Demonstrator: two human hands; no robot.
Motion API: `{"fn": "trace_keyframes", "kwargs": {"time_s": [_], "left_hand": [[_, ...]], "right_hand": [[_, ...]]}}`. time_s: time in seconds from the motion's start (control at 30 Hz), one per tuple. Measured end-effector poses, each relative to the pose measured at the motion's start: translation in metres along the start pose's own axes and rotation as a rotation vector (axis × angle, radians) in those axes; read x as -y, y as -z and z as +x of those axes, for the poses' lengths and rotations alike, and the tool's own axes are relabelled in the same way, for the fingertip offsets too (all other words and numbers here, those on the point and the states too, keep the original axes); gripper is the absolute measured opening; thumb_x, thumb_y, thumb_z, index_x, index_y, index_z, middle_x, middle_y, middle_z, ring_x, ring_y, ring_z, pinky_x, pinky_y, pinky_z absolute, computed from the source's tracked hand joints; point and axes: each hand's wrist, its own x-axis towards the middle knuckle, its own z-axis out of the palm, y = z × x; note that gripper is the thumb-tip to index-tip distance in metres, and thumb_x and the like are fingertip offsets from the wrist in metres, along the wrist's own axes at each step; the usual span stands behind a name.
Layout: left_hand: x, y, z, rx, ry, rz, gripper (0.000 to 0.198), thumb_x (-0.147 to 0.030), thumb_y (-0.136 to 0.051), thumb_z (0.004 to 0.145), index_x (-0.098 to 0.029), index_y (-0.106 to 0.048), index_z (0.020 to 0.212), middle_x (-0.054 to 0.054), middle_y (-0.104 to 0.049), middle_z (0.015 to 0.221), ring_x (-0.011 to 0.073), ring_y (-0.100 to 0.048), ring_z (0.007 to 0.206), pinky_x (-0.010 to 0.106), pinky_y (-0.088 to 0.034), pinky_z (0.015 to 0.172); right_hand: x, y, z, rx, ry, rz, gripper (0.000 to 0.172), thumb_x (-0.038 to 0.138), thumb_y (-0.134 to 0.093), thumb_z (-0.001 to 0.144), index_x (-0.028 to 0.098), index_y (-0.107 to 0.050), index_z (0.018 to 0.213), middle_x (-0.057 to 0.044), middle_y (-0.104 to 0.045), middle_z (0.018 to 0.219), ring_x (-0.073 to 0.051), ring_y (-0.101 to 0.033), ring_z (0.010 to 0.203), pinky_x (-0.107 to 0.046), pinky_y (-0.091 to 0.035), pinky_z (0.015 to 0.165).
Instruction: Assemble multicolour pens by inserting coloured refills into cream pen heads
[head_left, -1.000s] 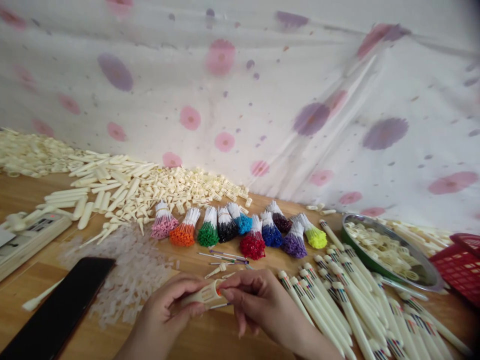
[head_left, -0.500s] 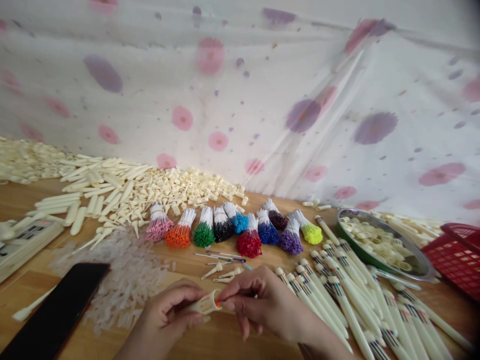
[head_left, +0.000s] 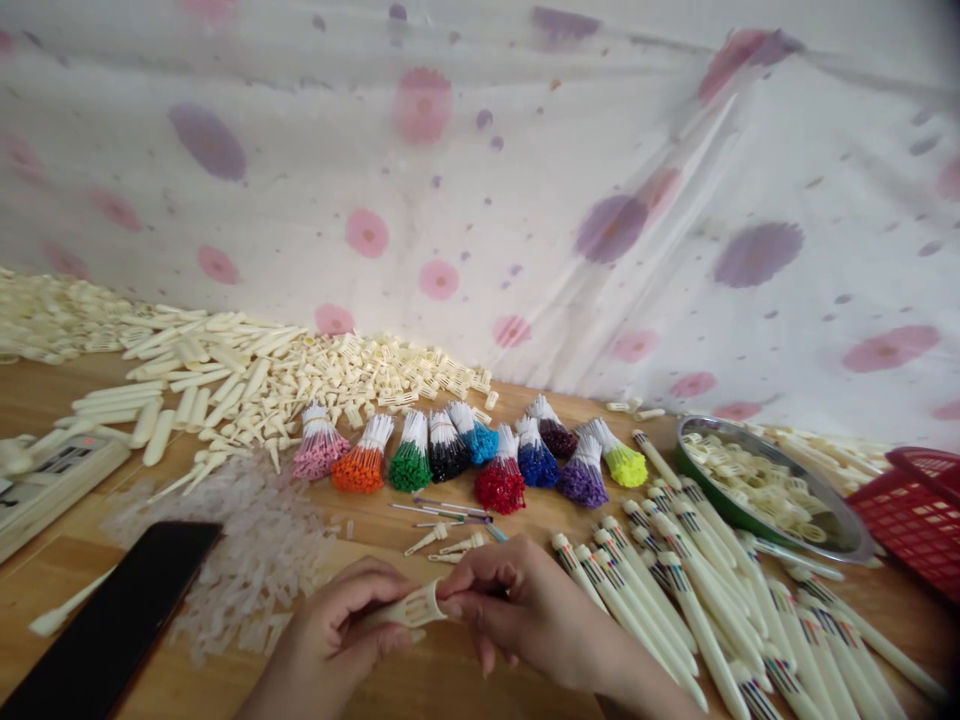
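My left hand [head_left: 341,622] is closed round a cream slotted pen barrel [head_left: 420,606], its open end facing right. At that rim, the thumb and forefinger of my right hand [head_left: 521,605] are pinched together; whatever they hold is hidden. Just beyond my hands lie a few cream cone-shaped pen tips [head_left: 427,538] and several loose thin refills [head_left: 450,512]. Behind them stand bundles of refills with coloured ends, among them orange [head_left: 358,470], green [head_left: 409,468], red [head_left: 501,488] and purple [head_left: 584,482].
Many assembled multicolour pens [head_left: 697,610] lie at right, below a metal bowl [head_left: 851,540] of cream parts and a red basket [head_left: 911,510]. Left are a black phone [head_left: 112,620], clear small tubes [head_left: 240,560] and a power strip [head_left: 64,480]. Cream parts [head_left: 360,375] pile along the curtain.
The orange piece seen at the barrel's mouth by my right fingertips is now out of sight. Both hands keep nearly the same place; the view has shifted slightly.
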Motion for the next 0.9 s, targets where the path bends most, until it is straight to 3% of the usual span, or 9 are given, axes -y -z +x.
{"fn": "trace_keyframes", "kwargs": {"time_s": [0.3,0.43,0.6,0.7,0.9], "left_hand": [[0.000,-0.003,0.000,0.013,0.079,-0.002,0.011,-0.021,-0.071,0.062,-0.024,-0.073,0.072,0.002,-0.071,0.072,0.0200,-0.067,0.070,0.027,-0.055,0.064],[0.000,-0.004,0.001,-0.047,0.082,0.008,0.011,-0.021,-0.069,0.063,-0.024,-0.073,0.073,0.003,-0.072,0.074,0.0206,-0.067,0.072,0.027,-0.054,0.065],[0.003,0.000,0.002,-0.149,0.043,0.105,0.009,-0.022,-0.067,0.066,-0.024,-0.070,0.075,0.002,-0.071,0.081,0.0210,-0.066,0.079,0.027,-0.053,0.071],[0.007,0.006,0.004,-0.227,0.095,0.145,0.009,-0.028,-0.068,0.067,-0.022,-0.066,0.073,0.000,-0.070,0.075,0.0192,-0.065,0.073,0.026,-0.052,0.067],[0.015,0.022,0.012,-0.360,0.181,-0.028,0.031,-0.043,-0.076,0.057,-0.019,-0.059,0.069,-0.001,-0.069,0.068,0.0168,-0.064,0.063,0.024,-0.050,0.058]], "right_hand": [[-0.004,0.004,0.005,0.109,-0.102,0.120,0.024,0.038,-0.059,0.079,0.015,-0.060,0.074,0.008,-0.051,0.043,-0.002,-0.042,0.033,-0.009,-0.029,0.032],[-0.002,0.007,0.005,0.132,-0.104,0.130,0.025,0.038,-0.058,0.079,0.013,-0.063,0.085,0.008,-0.053,0.046,-0.002,-0.045,0.033,-0.010,-0.033,0.034],[-0.004,0.000,0.005,0.021,-0.023,0.069,0.028,0.038,-0.060,0.079,0.014,-0.063,0.094,0.007,-0.054,0.049,-0.003,-0.046,0.037,-0.012,-0.035,0.038],[-0.006,0.000,0.008,-0.081,0.066,0.085,0.032,0.041,-0.060,0.079,0.014,-0.061,0.095,0.003,-0.059,0.056,-0.005,-0.047,0.043,-0.015,-0.038,0.043],[-0.021,0.007,0.028,-0.307,0.137,0.080,0.036,0.050,-0.056,0.079,0.015,-0.053,0.090,0.005,-0.054,0.055,-0.007,-0.044,0.045,-0.017,-0.033,0.042]]}}
